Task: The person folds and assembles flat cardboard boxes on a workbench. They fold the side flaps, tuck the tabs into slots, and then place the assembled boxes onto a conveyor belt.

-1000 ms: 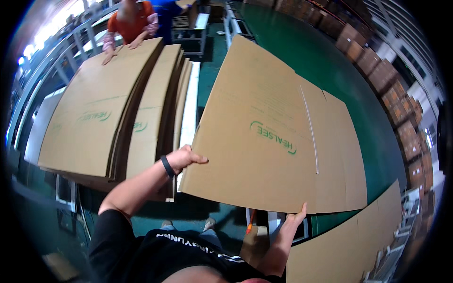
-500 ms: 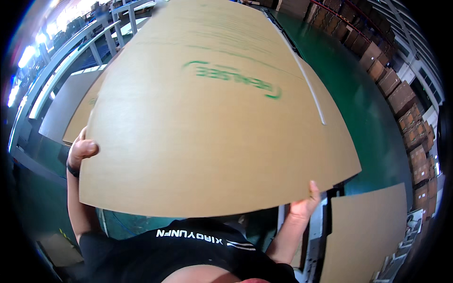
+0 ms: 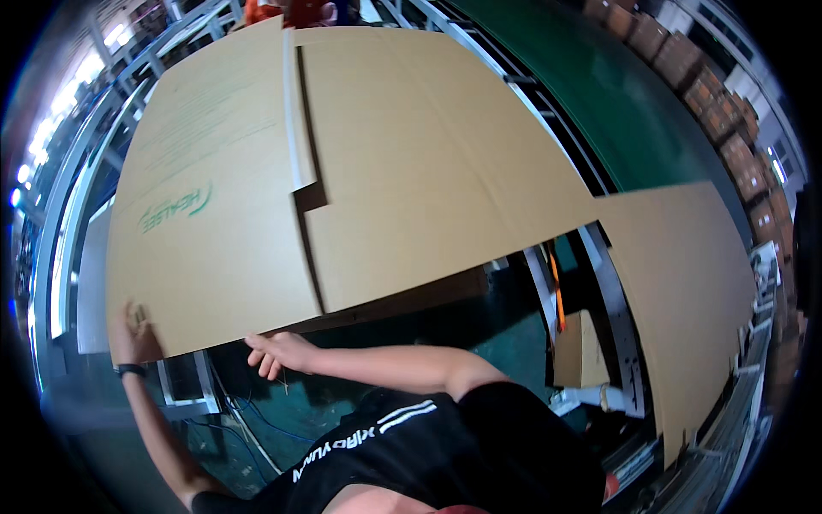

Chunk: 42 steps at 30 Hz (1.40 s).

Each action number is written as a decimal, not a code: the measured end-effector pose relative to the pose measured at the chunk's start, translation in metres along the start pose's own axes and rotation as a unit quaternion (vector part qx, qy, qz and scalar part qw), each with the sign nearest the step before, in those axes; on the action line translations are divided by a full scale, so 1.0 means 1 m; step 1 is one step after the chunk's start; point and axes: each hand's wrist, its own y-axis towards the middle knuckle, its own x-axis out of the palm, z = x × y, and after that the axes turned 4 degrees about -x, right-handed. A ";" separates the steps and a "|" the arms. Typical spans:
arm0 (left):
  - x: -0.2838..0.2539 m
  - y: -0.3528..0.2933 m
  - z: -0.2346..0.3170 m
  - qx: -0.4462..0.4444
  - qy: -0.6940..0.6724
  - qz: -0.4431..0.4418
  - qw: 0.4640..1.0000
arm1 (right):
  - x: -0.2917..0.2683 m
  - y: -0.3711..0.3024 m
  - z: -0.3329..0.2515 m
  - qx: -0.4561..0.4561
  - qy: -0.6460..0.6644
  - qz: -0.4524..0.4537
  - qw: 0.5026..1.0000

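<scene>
We see the printed sheet [image 3: 214,278] at the left, lying flat or nearly so, its green print toward the left side and a white strip [image 3: 295,111] along the far part of its right edge. Our left hand [image 3: 139,336] is at its near left corner, over the top face; the fingers are blurred, and we cannot tell whether they grip. A dark band [image 3: 130,369] circles that wrist. Our right hand [image 3: 282,353] is at the near edge, fingers loosely parted and slightly bent around nothing that we can see; whether a fingertip touches the cardboard we cannot tell.

Across a narrow dark gap, just right of the printed sheet, lies a plain sheet [image 3: 419,163]. Its right corner comes up to another sheet [image 3: 685,283], farther right. Between and below these, we see a small box [image 3: 580,351] near an orange strip [image 3: 559,300]. Beyond the far edge is a person in orange [image 3: 304,13]. Green floor [image 3: 634,137] stretches at the upper right, with stacked boxes [image 3: 676,60] past it.
</scene>
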 end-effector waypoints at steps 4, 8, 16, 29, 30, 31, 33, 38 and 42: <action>0.047 -0.064 0.217 0.228 -0.380 -0.239 0.864 | 0.000 0.017 0.045 -0.024 -0.215 -0.122 0.969; 0.069 -0.068 0.310 0.361 -0.165 -0.154 0.905 | -0.068 -0.059 0.043 0.005 -0.117 -0.118 0.986; 0.114 -0.063 0.303 0.396 -0.133 -0.100 0.903 | -0.254 -0.274 0.026 -0.012 0.120 0.222 0.967; 0.132 -0.048 0.283 0.453 -0.129 -0.048 0.881 | -0.522 -0.446 -0.063 -0.336 0.125 0.680 0.640; 0.134 -0.051 0.281 0.449 -0.129 -0.045 0.883 | -0.509 -0.439 -0.078 -0.351 0.060 0.690 0.630; 0.137 -0.054 0.280 0.445 -0.129 -0.040 0.885 | -0.485 -0.430 -0.094 -0.366 -0.004 0.695 0.618; 0.143 -0.053 0.280 0.447 -0.131 -0.044 0.884 | -0.423 -0.423 -0.124 -0.404 -0.120 0.700 0.577; 0.153 -0.049 0.275 0.444 -0.179 -0.040 0.877 | -0.252 -0.326 -0.194 -0.423 -0.356 0.668 0.498; 0.151 -0.050 0.273 0.433 -0.208 -0.028 0.877 | -0.177 -0.233 -0.158 -0.328 -0.758 0.427 0.367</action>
